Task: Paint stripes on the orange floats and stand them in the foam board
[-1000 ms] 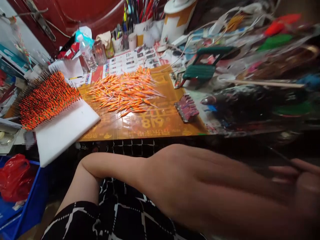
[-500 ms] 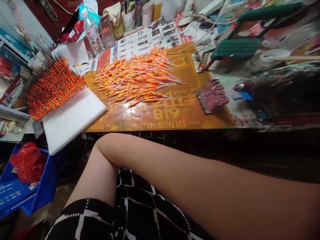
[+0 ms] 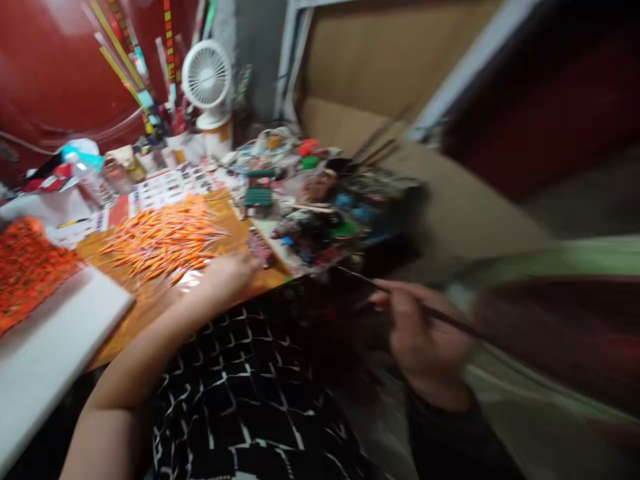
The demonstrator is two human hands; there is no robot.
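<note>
The left hand [image 3: 225, 283] is laid palm down on an orange printed table mat [image 3: 135, 327], with the fingers loosely extended and slightly curved. Nothing is seen to be gripped by it. It is placed at the near edge of a loose heap of slender orange fishing floats [image 3: 163, 243], whose thin stems are crossed in many directions. A small magenta block [image 3: 260, 247] is lying just beyond the fingertips.

The right hand [image 3: 417, 327] is held off the table, above and to the right of the lap, and is curled closed around a thin dark rod [image 3: 440, 317]. The rod is pinched between the thumb and fingers and is angled across the hand. Both hand and rod are blurred, so the exact finger placement cannot be told.

More floats are packed in dense rows [image 3: 25, 273] on a white foam block [image 3: 55, 347] at the left edge of the view. The lap is covered by black-and-white checked fabric [image 3: 240, 407]. Beyond the heap, a printed paper flyer [image 3: 165, 190] and a plastic water bottle [image 3: 87, 177] are seen on the table, along with a green object [image 3: 259, 193] and a blurred mass of small containers [image 3: 340, 223]. A small white desk fan [image 3: 206, 75] is standing further back, beside a red door [image 3: 55, 80].
</note>
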